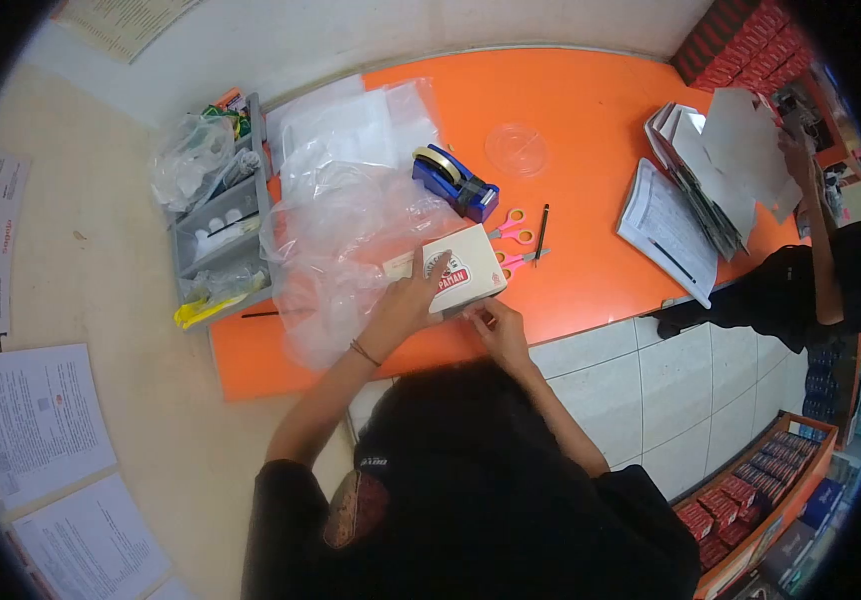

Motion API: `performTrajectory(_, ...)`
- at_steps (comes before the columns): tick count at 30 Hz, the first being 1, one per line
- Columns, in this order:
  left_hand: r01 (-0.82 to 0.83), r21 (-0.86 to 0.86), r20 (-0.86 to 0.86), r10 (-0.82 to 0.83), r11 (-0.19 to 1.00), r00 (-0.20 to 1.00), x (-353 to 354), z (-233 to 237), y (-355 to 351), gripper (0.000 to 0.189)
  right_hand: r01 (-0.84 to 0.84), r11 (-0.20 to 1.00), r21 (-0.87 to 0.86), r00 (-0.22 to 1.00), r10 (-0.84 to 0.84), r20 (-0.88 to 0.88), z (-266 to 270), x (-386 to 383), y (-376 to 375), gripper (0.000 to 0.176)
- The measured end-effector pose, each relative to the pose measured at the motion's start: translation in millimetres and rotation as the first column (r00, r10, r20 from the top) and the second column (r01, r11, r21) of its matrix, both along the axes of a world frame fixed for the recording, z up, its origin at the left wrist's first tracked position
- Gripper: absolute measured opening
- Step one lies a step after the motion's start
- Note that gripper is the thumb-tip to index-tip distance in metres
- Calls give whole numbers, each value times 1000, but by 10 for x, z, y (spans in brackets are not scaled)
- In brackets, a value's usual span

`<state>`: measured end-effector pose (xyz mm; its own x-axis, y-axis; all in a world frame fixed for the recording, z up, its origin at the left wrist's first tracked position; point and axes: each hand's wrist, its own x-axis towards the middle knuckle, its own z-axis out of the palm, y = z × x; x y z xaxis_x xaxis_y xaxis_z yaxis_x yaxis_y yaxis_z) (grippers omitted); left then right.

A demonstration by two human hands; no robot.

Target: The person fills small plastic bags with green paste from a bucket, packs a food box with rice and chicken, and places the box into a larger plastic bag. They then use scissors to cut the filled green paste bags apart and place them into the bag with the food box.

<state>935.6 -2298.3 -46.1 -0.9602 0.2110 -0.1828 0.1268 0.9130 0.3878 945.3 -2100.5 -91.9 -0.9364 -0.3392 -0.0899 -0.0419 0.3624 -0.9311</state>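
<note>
In the head view, a flat white box with a red label lay in the middle of the frame, on the near edge of the orange table. The left hand lay on top of the box, its grip spread flat and pressing down. The right hand was at the box's lower corner, and its grip seemed to pinch the edge there. It looked like the box was being held still while its edge was worked on. Any next move would need a firm hold, since the box sat partly on a slippery clear plastic bag.

The bag was thin, shiny and crumpled, to the left of the box. The table looked smooth and hard. Above the box sat a chunky blue tape holder. To the box's right lay small scissors with pink and orange rings and a thin black pen. A grey tray with slots stood at the left. In the upper right, another person's hand held floppy paper sheets
</note>
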Motion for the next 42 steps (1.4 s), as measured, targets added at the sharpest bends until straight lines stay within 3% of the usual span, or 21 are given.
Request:
performTrajectory(4,45,-14,-40,-46,999,998,-89,-23,-89,89,173,977,-127,984,-176,-13,-55,-3,-103,14)
performTrajectory(7,95,124,-76,-86,988,993,-172,-46,-204,85,108,994,5,994,-107,-20,-39,1,-163,17)
performTrajectory(9,98,180,-70,-87,979,994,-170,-27,-235,83,-45,993,105,820,97,-564,-25,1,-234,17)
performTrajectory(10,95,238,-64,-82,967,995,-174,2,-244,80,-127,958,256,800,251,-544,-51,0,-236,19)
performTrajectory(13,148,217,-194,-106,965,975,-83,39,-247,76,-192,906,377,832,354,-427,-122,23,-237,19)
performTrajectory(17,80,150,-159,-56,985,986,181,125,-146,65,-99,977,187,777,193,-599,-175,30,76,19)
performTrajectory(19,29,-35,-88,-32,999,996,352,-5,-56,58,10,996,87,921,25,-389,-187,75,294,27)
performTrajectory(20,42,-78,-228,-59,996,972,446,-160,-56,55,3,996,89,921,32,-388,-181,49,317,27)
performTrajectory(21,39,-75,-225,-55,996,973,487,-256,-82,55,98,992,76,925,-63,-374,-69,-7,330,35)
performTrajectory(22,33,-11,-309,-35,999,950,516,-314,-107,55,196,978,67,920,-160,-359,-8,-67,345,44)
performTrajectory(24,33,65,-389,-5,997,921,584,-368,-63,55,107,991,78,935,-74,-346,-54,-226,335,49)
performTrajectory(26,-237,274,-399,334,932,854,631,-331,-19,54,19,997,78,942,9,-336,-122,-305,322,54)
performTrajectory(28,-313,316,-400,425,896,812,659,-389,71,55,12,989,-148,993,-29,-111,-220,-339,291,52)
performTrajectory(30,-389,362,-392,517,847,761,667,-446,103,56,61,963,-263,997,-70,-25,-345,-357,234,49)
performTrajectory(32,-469,698,66,604,541,794,645,-493,81,58,114,924,-365,993,-98,61,-427,-359,196,46)
performTrajectory(33,-470,701,67,607,537,792,651,-604,57,58,186,899,-397,983,-173,70,-397,-335,101,43)
performTrajectory(35,-345,926,225,513,152,828,668,-859,19,62,254,868,-426,967,-244,81,-372,-335,47,39)
performTrajectory(36,-346,926,226,515,149,827,700,-859,40,62,316,871,-377,948,-279,151,-387,-358,46,34)
performTrajectory(38,-405,895,438,535,-186,722,757,-850,61,60,372,870,-325,924,-314,217,-411,-377,39,30)
performTrajectory(41,-425,875,478,550,-231,685,772,-803,70,51,373,866,-334,923,-310,226,-473,-342,58,28)
performTrajectory(42,-431,868,492,555,-248,671,790,-823,68,48,397,811,-429,910,-285,302,-462,-336,67,29)
